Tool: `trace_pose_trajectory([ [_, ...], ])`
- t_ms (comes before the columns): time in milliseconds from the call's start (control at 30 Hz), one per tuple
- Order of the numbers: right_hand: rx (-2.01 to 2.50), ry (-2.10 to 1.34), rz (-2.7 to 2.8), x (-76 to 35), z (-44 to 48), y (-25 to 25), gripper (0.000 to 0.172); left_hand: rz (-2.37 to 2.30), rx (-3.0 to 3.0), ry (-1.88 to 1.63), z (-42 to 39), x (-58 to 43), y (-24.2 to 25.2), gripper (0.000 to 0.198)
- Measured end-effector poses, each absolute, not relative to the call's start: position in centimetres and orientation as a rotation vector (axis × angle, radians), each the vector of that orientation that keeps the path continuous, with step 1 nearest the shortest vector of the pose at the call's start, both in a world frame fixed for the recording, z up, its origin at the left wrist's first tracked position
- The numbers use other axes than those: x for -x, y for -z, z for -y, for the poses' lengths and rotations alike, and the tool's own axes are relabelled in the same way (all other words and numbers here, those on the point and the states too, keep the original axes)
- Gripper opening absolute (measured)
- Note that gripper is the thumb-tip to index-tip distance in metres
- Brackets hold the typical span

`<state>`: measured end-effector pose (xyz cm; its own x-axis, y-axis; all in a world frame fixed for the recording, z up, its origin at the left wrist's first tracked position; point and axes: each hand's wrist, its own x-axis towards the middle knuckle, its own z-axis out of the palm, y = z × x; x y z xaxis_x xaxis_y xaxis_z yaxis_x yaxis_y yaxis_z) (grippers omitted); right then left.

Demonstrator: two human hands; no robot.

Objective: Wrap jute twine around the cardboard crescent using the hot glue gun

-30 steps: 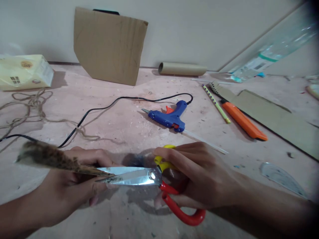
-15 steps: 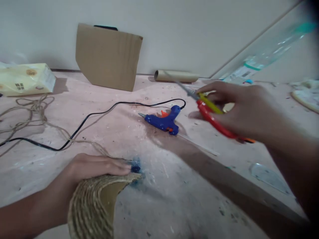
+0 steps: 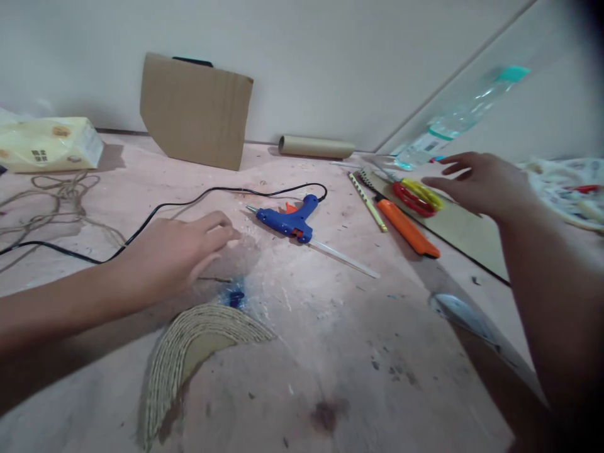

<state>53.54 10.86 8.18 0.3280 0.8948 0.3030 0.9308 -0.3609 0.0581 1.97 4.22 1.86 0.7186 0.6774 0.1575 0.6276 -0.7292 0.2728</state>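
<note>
Your right hand (image 3: 476, 182) had left the scissors (image 3: 404, 190) beside the orange knife (image 3: 406, 228) at far right, fingers spread and empty. Your left hand (image 3: 177, 251), loosely curled, seemingly empty, had released the twine-covered arc (image 3: 202, 321), untouched at near left.

Beyond your left fingers (image 3: 221, 225), a cut cardboard sheet (image 3: 195, 113) leans against the wall (image 3: 321, 63), a pale yellow pack (image 3: 47, 146) farther left. A cardboard tube (image 3: 317, 147) lies on the tabletop (image 3: 340, 358) along the wall, between your left and right fingers (image 3: 455, 167). A green-capped clear bottle (image 3: 453, 123) is just beyond your right fingers; a patterned pencil (image 3: 367, 202) and an orange cutter (image 3: 406, 229) lie to their left.
</note>
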Motion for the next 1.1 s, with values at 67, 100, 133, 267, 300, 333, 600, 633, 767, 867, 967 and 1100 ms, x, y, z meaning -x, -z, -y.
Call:
trace_pose_trajectory([
  [67,2.415,0.420,1.674,-53.0,-11.1,-8.5,0.033,-1.087,-2.738,-0.381,-4.4,-1.3,-2.1,0.038],
  [100,2.383,0.398,1.685,-52.3,-11.1,-8.8,0.032,-1.085,-2.741,-0.385,-4.3,-0.9,-2.1,0.036],
  [133,2.327,0.391,1.722,-51.4,-11.1,-9.3,0.034,-1.065,-2.741,-0.384,-4.1,-0.5,-2.2,0.034],
  [267,1.976,0.265,2.060,-45.1,-9.1,-10.6,0.046,-0.915,-2.699,-0.361,-3.0,0.7,-2.1,0.032],
  [300,1.873,0.201,2.167,-43.1,-8.1,-10.5,0.036,-0.894,-2.682,-0.362,-2.9,0.8,-1.9,0.032],
  [333,1.759,0.143,2.268,-41.0,-6.8,-10.2,0.029,-0.883,-2.666,-0.368,-2.8,0.8,-1.7,0.034],
  [600,0.436,-0.267,2.856,-30.1,2.9,-3.9,0.026,-1.001,-2.548,-0.456,-2.7,1.0,-1.7,0.032],
  [633,0.401,-0.242,2.874,-29.9,3.0,-3.4,0.024,-1.013,-2.532,-0.467,-2.5,1.0,-1.8,0.033],
  [767,0.417,-0.240,2.859,-30.5,1.8,-3.0,0.022,-0.990,-2.474,-0.475,-0.9,0.5,-1.9,0.034],
  [867,0.525,-0.300,2.708,-31.1,0.9,-3.3,0.018,-0.938,-2.444,-0.477,0.8,-0.5,-1.6,0.032],
  [967,0.625,-0.376,2.488,-31.1,1.0,-3.5,0.028,-0.912,-2.422,-0.509,2.2,-2.0,-1.7,0.041],
  [1100,0.553,-0.341,2.541,-30.5,1.9,-3.8,0.033,-0.912,-2.392,-0.582,2.8,-3.7,-2.5,0.046],
])
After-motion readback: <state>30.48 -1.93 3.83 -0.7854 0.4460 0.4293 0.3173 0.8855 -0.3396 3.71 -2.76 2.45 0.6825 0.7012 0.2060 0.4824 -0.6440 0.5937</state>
